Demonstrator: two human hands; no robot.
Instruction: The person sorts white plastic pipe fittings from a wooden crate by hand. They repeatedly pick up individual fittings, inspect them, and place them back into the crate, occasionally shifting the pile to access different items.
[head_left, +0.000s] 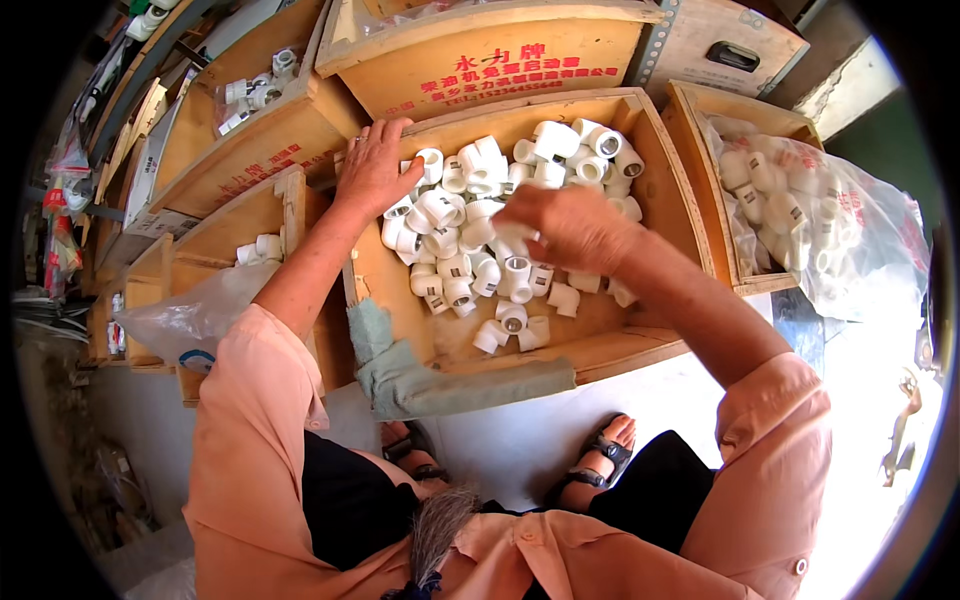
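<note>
A wooden box (pixel 677 218) holds several white plastic pipe elbows and fittings (pixel 462 277) in a loose heap. My left hand (pixel 375 165) grips its back-left rim, thumb near the fittings. My right hand (pixel 560 225) hangs over the middle of the heap with curled fingers, slightly blurred; whatever is under those fingertips cannot be made out. A grey-green cloth (pixel 460 388) covers the box's front-left corner and part of the front edge.
Wooden crates with red printing (pixel 490 30) stand behind and at left, some holding bagged fittings (pixel 255 95). A right-hand crate holds a plastic bag of fittings (pixel 790 205). A clear bag (pixel 195 310) hangs at left. My sandalled feet (pixel 610 450) show below.
</note>
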